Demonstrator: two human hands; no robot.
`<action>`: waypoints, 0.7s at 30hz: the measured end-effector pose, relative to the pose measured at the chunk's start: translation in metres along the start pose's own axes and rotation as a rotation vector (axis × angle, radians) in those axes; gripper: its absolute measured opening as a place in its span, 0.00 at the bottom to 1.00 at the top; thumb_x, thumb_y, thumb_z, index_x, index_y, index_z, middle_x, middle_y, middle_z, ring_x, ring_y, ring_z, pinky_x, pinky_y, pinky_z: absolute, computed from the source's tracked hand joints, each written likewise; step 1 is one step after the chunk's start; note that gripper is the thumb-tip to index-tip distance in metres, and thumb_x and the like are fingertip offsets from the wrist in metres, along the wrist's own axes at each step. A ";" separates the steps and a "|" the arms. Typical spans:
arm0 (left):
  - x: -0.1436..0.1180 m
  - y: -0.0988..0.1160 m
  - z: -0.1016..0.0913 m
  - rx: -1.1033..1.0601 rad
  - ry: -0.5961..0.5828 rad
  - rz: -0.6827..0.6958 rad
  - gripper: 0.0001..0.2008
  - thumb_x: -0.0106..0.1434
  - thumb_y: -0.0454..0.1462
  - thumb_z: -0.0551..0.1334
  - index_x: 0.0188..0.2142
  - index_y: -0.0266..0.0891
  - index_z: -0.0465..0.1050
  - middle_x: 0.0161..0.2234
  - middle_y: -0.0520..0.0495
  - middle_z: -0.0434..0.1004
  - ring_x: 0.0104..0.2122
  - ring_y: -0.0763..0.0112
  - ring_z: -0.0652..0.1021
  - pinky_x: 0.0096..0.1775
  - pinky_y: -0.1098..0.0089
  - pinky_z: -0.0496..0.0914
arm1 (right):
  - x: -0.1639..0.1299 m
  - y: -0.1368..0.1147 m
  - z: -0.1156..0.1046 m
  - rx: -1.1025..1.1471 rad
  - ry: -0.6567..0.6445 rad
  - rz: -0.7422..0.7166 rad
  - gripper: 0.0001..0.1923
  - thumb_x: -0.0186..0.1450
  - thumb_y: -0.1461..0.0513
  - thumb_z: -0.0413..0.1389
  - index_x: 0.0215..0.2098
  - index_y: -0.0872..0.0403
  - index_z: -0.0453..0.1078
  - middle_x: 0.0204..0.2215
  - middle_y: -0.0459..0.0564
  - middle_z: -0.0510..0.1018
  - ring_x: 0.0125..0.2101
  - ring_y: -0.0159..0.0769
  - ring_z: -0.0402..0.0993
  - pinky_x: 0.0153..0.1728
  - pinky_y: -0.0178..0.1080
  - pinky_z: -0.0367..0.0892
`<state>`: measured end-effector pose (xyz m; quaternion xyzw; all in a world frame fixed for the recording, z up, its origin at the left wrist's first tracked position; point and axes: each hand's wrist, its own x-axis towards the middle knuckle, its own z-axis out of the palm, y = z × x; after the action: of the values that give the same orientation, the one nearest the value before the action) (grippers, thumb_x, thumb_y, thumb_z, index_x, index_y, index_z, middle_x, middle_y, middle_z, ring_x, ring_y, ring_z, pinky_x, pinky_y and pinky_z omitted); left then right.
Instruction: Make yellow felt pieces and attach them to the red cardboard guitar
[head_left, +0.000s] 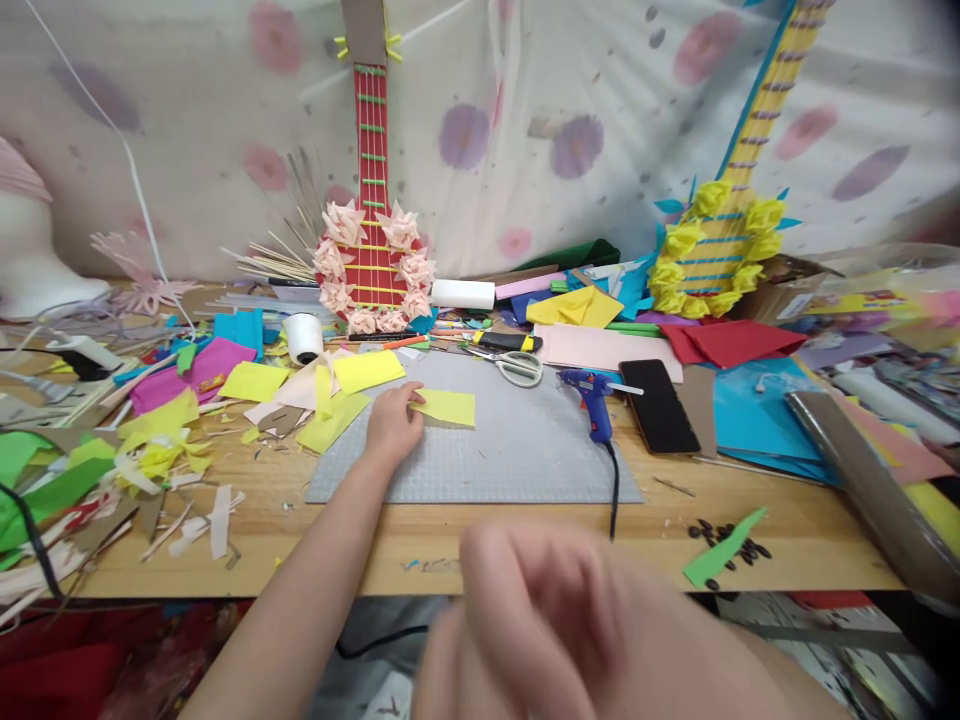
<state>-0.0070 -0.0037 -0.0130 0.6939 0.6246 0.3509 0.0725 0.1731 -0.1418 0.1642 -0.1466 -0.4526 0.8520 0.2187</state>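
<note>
My left hand [393, 424] rests on the grey cutting mat [510, 455] and pinches the left edge of a small yellow paper piece [448, 407] lying flat on it. My right hand [570, 630] is very close to the camera at the bottom, blurred, fingers curled; I see nothing in it. White-handled scissors [517, 366] lie at the mat's far edge. A blue glue gun [592, 392] stands at the mat's right corner, its black cord running toward the table's front edge.
A black phone [658, 405] lies right of the glue gun. Two paper-flower cardboard guitars, red [371, 250] and yellow [716, 245], lean on the back cloth. Coloured paper scraps [150, 440] cover the left; blue sheets [757, 415] and a foil roll [862, 480] fill the right.
</note>
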 end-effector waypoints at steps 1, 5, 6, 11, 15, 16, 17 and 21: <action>-0.001 0.001 -0.001 -0.002 -0.004 0.006 0.20 0.50 0.28 0.54 0.44 0.39 0.66 0.36 0.51 0.76 0.40 0.66 0.73 0.47 0.64 0.64 | 0.011 0.005 -0.018 -0.067 0.064 -0.109 0.21 0.49 0.49 0.60 0.21 0.52 0.56 0.20 0.40 0.70 0.25 0.27 0.70 0.29 0.32 0.64; -0.001 0.003 -0.001 0.002 -0.018 0.015 0.20 0.52 0.29 0.54 0.46 0.39 0.66 0.36 0.51 0.76 0.40 0.66 0.73 0.47 0.65 0.64 | 0.054 0.023 -0.116 -0.835 0.401 -0.199 0.14 0.50 0.60 0.61 0.30 0.53 0.62 0.33 0.46 0.72 0.36 0.32 0.68 0.40 0.39 0.63; 0.000 0.002 0.000 0.010 -0.025 0.010 0.19 0.52 0.30 0.54 0.45 0.40 0.66 0.36 0.51 0.76 0.40 0.66 0.73 0.47 0.64 0.64 | 0.062 0.028 -0.140 -1.033 0.506 -0.188 0.15 0.49 0.62 0.61 0.32 0.53 0.62 0.35 0.47 0.71 0.37 0.33 0.67 0.41 0.41 0.62; 0.001 0.001 0.002 0.041 -0.037 -0.018 0.17 0.55 0.33 0.54 0.45 0.41 0.67 0.36 0.49 0.76 0.38 0.66 0.74 0.46 0.64 0.64 | 0.084 0.050 -0.214 -1.401 0.684 -0.162 0.18 0.50 0.67 0.57 0.39 0.53 0.62 0.34 0.46 0.73 0.38 0.34 0.65 0.41 0.40 0.60; 0.000 0.002 0.002 0.028 -0.051 -0.036 0.18 0.55 0.34 0.54 0.46 0.42 0.66 0.35 0.50 0.76 0.37 0.67 0.74 0.45 0.65 0.65 | 0.096 0.061 -0.232 -1.174 0.812 -0.133 0.14 0.54 0.65 0.54 0.39 0.52 0.61 0.27 0.41 0.73 0.30 0.29 0.68 0.36 0.36 0.61; 0.000 0.002 0.003 0.026 -0.052 -0.045 0.18 0.56 0.34 0.54 0.47 0.42 0.66 0.35 0.50 0.76 0.37 0.67 0.74 0.45 0.65 0.65 | 0.099 0.063 -0.235 -1.128 0.823 -0.146 0.15 0.54 0.65 0.54 0.40 0.52 0.60 0.27 0.41 0.73 0.29 0.28 0.68 0.36 0.36 0.62; 0.000 0.002 0.003 0.026 -0.051 -0.054 0.18 0.56 0.34 0.54 0.47 0.42 0.66 0.35 0.50 0.76 0.36 0.67 0.74 0.44 0.65 0.65 | 0.100 0.064 -0.236 -1.094 0.828 -0.166 0.15 0.54 0.65 0.54 0.40 0.52 0.60 0.28 0.41 0.73 0.30 0.28 0.69 0.36 0.35 0.62; 0.001 0.002 0.005 0.021 -0.045 -0.088 0.19 0.56 0.35 0.54 0.49 0.42 0.64 0.36 0.50 0.76 0.35 0.67 0.74 0.43 0.65 0.66 | 0.106 0.068 -0.238 -1.061 0.861 -0.229 0.16 0.55 0.65 0.52 0.42 0.53 0.59 0.31 0.43 0.74 0.30 0.28 0.69 0.37 0.35 0.62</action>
<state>-0.0030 -0.0015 -0.0152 0.6743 0.6563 0.3250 0.0944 0.1722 0.0462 -0.0278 -0.5099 -0.6936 0.3532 0.3663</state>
